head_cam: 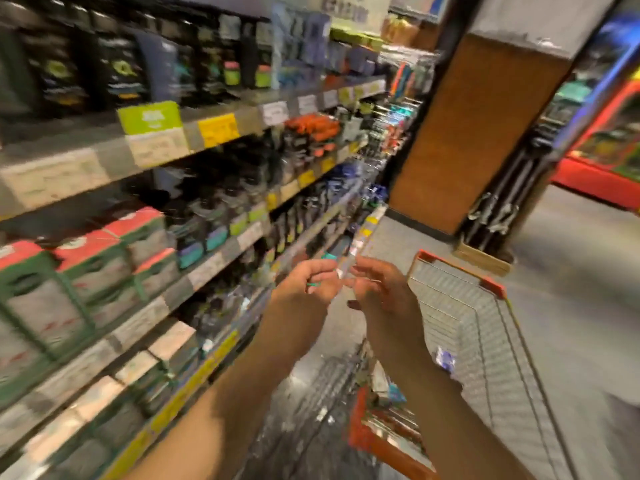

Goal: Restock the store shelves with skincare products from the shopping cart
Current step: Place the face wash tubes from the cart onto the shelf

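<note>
Blurred throughout by motion. Left hand [309, 279] raised in front of the grey metal store shelves [221, 131], fingers curled, pinching a small teal-green item [328, 257] whose shape cannot be made out. Right hand [375, 288] just beside it, fingers partly bent and close to the left fingertips; whether pinching anything cannot be told. Between the two hands, a thin pale strip, perhaps part of the shelf edging behind. To the right, a grey wire shopping cart with orange-red trim [460, 299], a few small skincare packages [391, 389] lying in its lower part, one blue-and-white pack [443, 360] against the mesh. On the shelves, rows of dark bottles [117, 74] above, green-and-red boxes [86, 265] lower left, yellow and green price tags [218, 129] along the rails. Brown pillar [474, 126] behind the cart.
</note>
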The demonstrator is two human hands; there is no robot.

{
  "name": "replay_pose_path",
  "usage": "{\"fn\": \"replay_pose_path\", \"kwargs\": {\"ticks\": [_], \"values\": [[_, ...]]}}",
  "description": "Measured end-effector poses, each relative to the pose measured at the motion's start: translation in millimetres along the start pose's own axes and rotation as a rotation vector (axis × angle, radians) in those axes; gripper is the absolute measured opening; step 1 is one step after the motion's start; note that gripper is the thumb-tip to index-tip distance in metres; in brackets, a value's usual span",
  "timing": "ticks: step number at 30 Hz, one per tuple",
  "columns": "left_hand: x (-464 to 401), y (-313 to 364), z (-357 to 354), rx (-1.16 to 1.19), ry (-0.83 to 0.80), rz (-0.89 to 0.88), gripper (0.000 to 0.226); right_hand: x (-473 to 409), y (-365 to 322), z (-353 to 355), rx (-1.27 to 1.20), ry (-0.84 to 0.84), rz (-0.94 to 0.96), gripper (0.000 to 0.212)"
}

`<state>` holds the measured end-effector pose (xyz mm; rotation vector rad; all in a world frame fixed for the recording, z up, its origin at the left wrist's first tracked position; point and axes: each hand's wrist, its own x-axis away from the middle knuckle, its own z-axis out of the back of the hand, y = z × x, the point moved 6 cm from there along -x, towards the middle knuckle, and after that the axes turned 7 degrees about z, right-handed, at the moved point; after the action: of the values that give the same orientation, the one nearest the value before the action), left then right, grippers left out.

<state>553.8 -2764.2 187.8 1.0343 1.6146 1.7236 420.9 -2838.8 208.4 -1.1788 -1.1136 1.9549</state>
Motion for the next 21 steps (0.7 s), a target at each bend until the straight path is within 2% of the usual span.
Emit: {"fn": "replay_pose_path", "kwargs": {"ticks": [4,8,12,16,21], "values": [[-12.2,-14.7,-77.2,-0.045,-0.073,0.058,0.022,3.2,45.3,69.7,-0.055,0.102,-0.079,0.021],[-25.5,-36.2,-153.3,-0.121,-0.148,0.127,0.017,7.1,92.1,137.9,-0.099,0.17,-0.194,0.016],[-37.8,-58.0,-212.3,-0.195,-0.195,0.195,0.023,11.0,138.0,195.5,-0.146,0.229,-0.288,0.024],[-46.3,-86.1,-253.4,-0.254,-0.199,0.254,0.018,12.6,185.0,231.2,-0.122,0.249,-0.385,0.022],[-55.4,-133.4,-276.4,-0.294,-0.189,0.414,0.013,16.8,239.2,246.9,-0.121,0.253,-0.477,0.019]]}}
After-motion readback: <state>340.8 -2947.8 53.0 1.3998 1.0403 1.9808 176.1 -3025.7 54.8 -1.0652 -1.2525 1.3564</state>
